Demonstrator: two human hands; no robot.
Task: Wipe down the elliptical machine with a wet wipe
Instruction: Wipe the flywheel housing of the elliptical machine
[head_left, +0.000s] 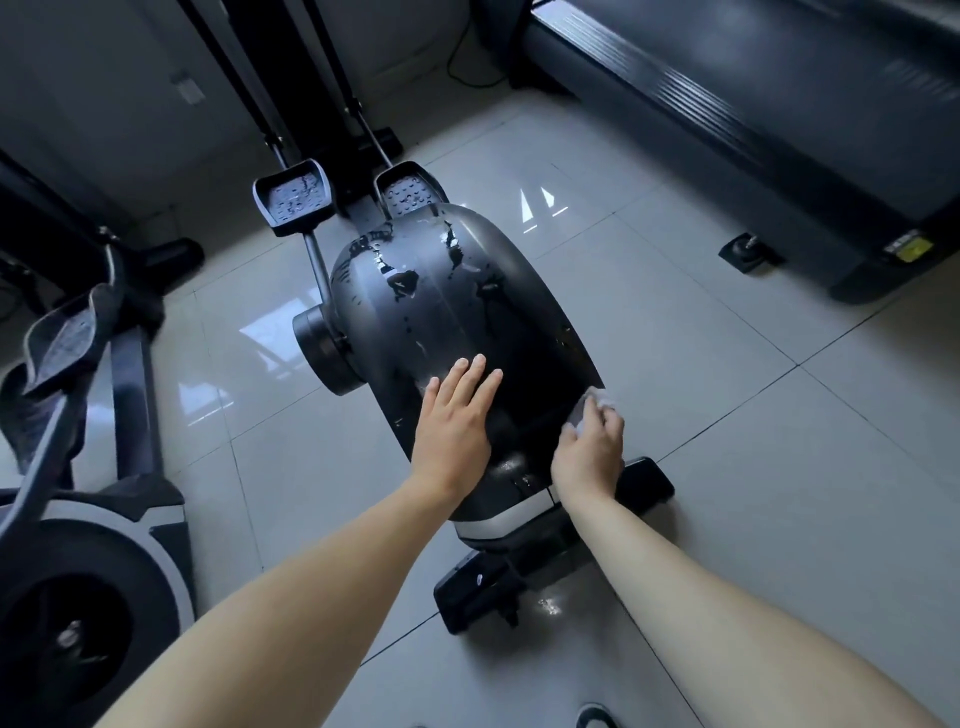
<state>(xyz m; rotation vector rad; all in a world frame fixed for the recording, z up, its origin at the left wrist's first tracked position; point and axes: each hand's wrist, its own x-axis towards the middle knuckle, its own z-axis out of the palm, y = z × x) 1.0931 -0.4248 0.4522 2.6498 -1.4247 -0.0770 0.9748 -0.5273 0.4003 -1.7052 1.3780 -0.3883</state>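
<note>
My left hand (457, 410) rests flat on the elliptical machine (441, 312) while my right hand (589, 447) clutches the wet wipe (597, 402) on its right flank — mid-wipe, I judge; next comes a sweep further along that side.

Everything is being seen through one head-worn wide-angle camera, being pointed forward and steeply down; the elliptical machine (441, 312) is being framed close, over the tiled floor (727, 467).
</note>
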